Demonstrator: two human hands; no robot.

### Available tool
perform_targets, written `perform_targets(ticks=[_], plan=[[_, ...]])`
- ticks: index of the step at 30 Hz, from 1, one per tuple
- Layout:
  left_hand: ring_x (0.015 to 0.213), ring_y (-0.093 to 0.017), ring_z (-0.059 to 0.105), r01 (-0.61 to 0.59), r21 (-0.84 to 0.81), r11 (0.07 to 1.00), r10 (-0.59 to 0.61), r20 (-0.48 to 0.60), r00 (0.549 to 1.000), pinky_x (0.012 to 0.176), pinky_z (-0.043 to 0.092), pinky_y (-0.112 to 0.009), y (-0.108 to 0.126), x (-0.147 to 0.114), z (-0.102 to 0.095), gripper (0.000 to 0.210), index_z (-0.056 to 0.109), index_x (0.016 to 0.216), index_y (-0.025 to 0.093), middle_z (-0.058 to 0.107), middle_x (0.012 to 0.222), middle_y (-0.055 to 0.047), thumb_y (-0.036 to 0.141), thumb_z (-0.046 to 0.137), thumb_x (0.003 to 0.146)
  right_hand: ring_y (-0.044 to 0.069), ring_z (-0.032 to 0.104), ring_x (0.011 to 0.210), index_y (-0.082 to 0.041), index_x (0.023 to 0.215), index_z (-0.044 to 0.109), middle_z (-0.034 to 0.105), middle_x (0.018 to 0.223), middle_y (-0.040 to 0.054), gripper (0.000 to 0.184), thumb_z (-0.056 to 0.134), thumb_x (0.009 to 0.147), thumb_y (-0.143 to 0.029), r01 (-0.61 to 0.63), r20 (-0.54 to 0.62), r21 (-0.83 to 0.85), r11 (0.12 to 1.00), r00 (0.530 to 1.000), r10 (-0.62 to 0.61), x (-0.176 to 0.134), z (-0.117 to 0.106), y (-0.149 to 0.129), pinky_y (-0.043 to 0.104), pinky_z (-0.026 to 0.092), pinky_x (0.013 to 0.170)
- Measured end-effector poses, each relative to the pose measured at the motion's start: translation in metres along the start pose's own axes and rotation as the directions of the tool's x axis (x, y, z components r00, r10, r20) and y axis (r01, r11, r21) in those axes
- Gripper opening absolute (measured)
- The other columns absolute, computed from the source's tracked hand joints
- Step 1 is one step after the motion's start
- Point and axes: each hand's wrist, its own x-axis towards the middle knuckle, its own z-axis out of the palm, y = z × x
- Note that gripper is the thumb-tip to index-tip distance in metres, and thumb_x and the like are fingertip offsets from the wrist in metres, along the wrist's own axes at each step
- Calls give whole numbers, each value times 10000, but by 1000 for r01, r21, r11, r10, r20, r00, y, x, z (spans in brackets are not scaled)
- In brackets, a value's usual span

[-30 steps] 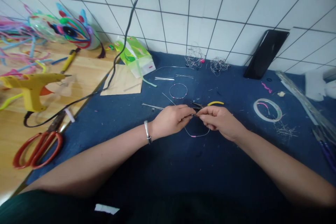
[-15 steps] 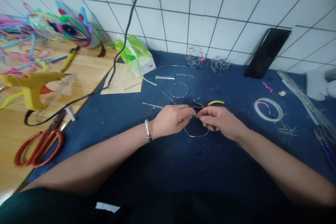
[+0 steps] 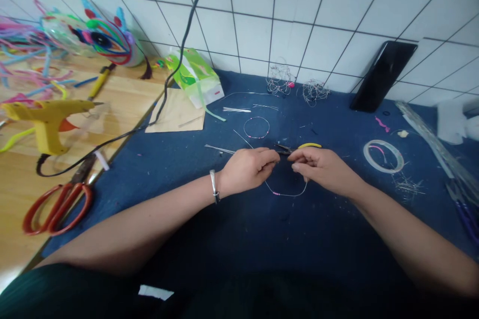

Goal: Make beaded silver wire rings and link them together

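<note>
A thin beaded wire (image 3: 292, 195) sags in a curve between my hands, with a few pink beads near its lowest part. My left hand (image 3: 245, 170) is closed in a pinch on the wire's left end. On the other side, my right hand (image 3: 324, 172) has its thumb and fingers curled together, and the wire's right end runs up into it. Small pliers with a yellow handle (image 3: 310, 145) lie just beyond my fingers, partly hidden by the right hand. A finished-looking beaded wire ring (image 3: 256, 127) rests flat on the dark blue cloth behind my left hand.
Straight wires (image 3: 236, 109) and two wire tangles (image 3: 316, 90) lie toward the tiled wall. A phone (image 3: 383, 77) leans there. To the right are a tape roll (image 3: 399, 159) and blue-handled pliers (image 3: 466, 214); at left, red-handled scissors (image 3: 56, 209) and a yellow glue gun (image 3: 50, 119).
My fingertips have drawn apart, the right hand shifting to the right. The wire's curve between them is wider at its right side. The view has shifted slightly.
</note>
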Motion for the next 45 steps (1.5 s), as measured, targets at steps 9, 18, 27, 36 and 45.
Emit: perform_targets(ticks=[9, 18, 27, 36, 45], plan=[[615, -90, 533, 104, -124, 987, -117, -101, 988, 558, 430, -215, 1, 1, -2, 143, 605, 837, 164, 589, 688, 11, 113, 478, 795, 166, 632, 727, -156, 966, 603, 632, 889, 88, 314, 561, 813, -427, -127, 30, 375, 918, 992, 125, -16, 14, 23, 242, 465, 498], [849, -121, 599, 95, -338, 936, -148, -133, 980, 765, 479, -259, 3, 3, -4, 166, 630, 937, 175, 659, 921, -28, 164, 476, 875, 249, 551, 1049, -211, 1097, 602, 619, 1104, 90, 348, 423, 893, -430, 214, -237, -463, 860, 905, -353, -14, -6, 34, 437, 439, 886], [782, -113, 597, 120, -378, 918, -200, -180, 963, 722, 488, -258, 6, 2, 1, 137, 632, 913, 176, 645, 853, -24, 199, 501, 881, 293, 492, 961, -107, 1181, 530, 564, 1050, 168, 408, 471, 850, -338, 154, -12, -917, 367, 911, -413, 10, -4, 54, 430, 433, 806], [769, -110, 558, 50, -239, 970, -127, -318, 940, 706, 455, -261, 2, 2, -2, 138, 609, 932, 172, 620, 819, -22, 155, 481, 882, 189, 592, 820, -219, 1036, 594, 633, 947, 56, 289, 398, 896, -378, 121, -152, -440, 890, 967, -207, -8, -30, 45, 324, 466, 695], [679, -101, 528, 38, -141, 989, -90, -383, 919, 635, 438, -240, 5, 1, -4, 114, 598, 850, 173, 583, 727, -1, 117, 499, 844, 164, 571, 786, -213, 1007, 584, 609, 925, 49, 247, 445, 882, -375, 221, -199, -485, 846, 914, -353, -25, -28, 20, 295, 441, 672]])
